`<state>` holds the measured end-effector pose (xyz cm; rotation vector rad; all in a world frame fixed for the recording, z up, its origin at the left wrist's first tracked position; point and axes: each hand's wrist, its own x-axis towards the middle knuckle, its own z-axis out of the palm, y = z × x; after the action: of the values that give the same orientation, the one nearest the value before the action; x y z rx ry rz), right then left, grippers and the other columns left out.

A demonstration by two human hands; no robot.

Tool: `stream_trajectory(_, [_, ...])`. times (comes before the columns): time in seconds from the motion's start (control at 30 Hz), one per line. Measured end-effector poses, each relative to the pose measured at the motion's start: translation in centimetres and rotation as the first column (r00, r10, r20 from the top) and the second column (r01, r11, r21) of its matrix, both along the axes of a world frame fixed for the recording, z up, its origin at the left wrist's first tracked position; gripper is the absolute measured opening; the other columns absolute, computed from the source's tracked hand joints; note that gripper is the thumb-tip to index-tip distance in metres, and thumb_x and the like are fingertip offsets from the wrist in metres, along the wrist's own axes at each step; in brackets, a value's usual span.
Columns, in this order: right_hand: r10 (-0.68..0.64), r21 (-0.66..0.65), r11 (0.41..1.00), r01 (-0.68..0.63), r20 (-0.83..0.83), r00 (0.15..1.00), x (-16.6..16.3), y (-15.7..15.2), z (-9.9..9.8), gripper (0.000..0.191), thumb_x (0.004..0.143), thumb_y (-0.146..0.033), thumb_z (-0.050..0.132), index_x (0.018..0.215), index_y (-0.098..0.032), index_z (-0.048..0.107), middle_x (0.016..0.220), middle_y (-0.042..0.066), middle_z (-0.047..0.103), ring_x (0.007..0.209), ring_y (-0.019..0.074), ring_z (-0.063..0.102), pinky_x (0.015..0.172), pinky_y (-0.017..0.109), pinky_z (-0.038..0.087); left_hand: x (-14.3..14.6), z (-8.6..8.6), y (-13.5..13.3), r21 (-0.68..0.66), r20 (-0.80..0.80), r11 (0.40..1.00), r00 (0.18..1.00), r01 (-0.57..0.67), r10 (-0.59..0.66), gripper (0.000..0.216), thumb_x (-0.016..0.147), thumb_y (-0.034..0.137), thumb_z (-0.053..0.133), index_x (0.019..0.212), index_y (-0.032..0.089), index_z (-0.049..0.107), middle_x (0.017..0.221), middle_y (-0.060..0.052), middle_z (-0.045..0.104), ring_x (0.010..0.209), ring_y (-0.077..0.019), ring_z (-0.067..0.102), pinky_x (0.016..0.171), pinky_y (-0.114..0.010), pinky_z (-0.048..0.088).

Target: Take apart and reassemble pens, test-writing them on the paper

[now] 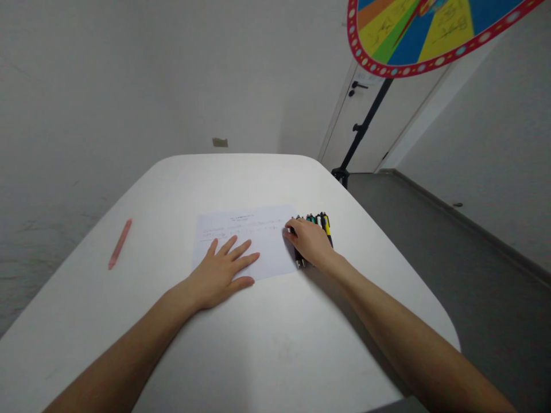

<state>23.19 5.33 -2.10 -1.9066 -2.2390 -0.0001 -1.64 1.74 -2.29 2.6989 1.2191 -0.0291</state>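
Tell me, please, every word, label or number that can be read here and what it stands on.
Nothing can be read for certain.
Sheet of paper: printed lines, too small to read.
Colour wheel: dark marks on the segments, too blurred.
Pens: no legible label.

I am seeing bare table lying open near me and between paper and red crayon; the pens are blocking the paper's right edge.

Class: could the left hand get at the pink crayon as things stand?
Probably yes: the left hand lies flat on the paper, holding nothing, with only bare table between it and the crayon.
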Motion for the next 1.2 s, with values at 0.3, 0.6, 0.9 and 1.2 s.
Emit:
stream_trajectory(0.3, [0.029, -0.015, 0.999, -0.03, -0.039, 0.999, 1.0, -0.1, 0.2, 0.015, 0.087, -0.022, 0.054, 0.096, -0.018, 0.065, 0.096, 0.008, 0.067, 0.085, 0.0218, 0.061, 0.068, 0.029, 0.038, -0.1, -0.1, -0.1, 0.018, 0.004, 1.0, 1.0, 0.012, -0.012, 0.054, 0.091, 0.055, 0.037, 0.141, 0.035, 0.034, 0.153, -0.002, 0.025, 0.141, -0.0349, 0.016, 0.108, -0.063, 0.013])
stream_trajectory(0.6, [0.009, 0.114, 0.994, 0.0, -0.076, 0.997, 0.7, -1.5, 1.4, 0.02, 0.089, -0.033, 0.052, 0.091, -0.019, 0.066, 0.085, 0.006, 0.066, 0.076, 0.0207, 0.059, 0.064, 0.029, 0.035, -2.5, 1.9, 2.1, 0.169, 0.154, 0.958, 0.966, -0.233, 0.208, 0.045, 0.091, 0.043, 0.042, 0.123, 0.015, 0.057, 0.127, -0.012, 0.058, 0.116, -0.0253, 0.052, 0.1, -0.04, 0.039])
stream_trajectory(0.9, [0.028, 0.105, 0.994, -0.012, -0.158, 0.987, 0.7, -2.5, 2.2, 0.021, 0.09, -0.034, 0.052, 0.09, -0.018, 0.065, 0.08, 0.004, 0.065, 0.07, 0.018, 0.058, 0.063, 0.028, 0.034, -12.4, 2.7, 3.6, 0.364, 0.213, 0.361, 0.454, -0.859, 0.865, 0.048, 0.086, 0.038, 0.04, 0.117, 0.004, 0.05, 0.12, -0.029, 0.048, 0.111, -0.0485, 0.046, 0.08, -0.06, 0.041])
stream_trajectory(1.2, [0.234, -0.053, 0.97, -0.236, -0.038, 0.971, 0.4, -2.9, 1.5, 0.015, 0.086, -0.019, 0.051, 0.093, -0.018, 0.064, 0.088, 0.006, 0.067, 0.076, 0.0186, 0.061, 0.063, 0.027, 0.035, -17.2, -0.4, 4.8, 0.123, 0.606, 0.337, 0.34, -0.933, 0.719, 0.045, 0.076, 0.061, 0.05, 0.063, 0.018, 0.044, 0.085, -0.009, 0.061, 0.123, -0.0528, 0.033, 0.085, -0.07, 0.026])
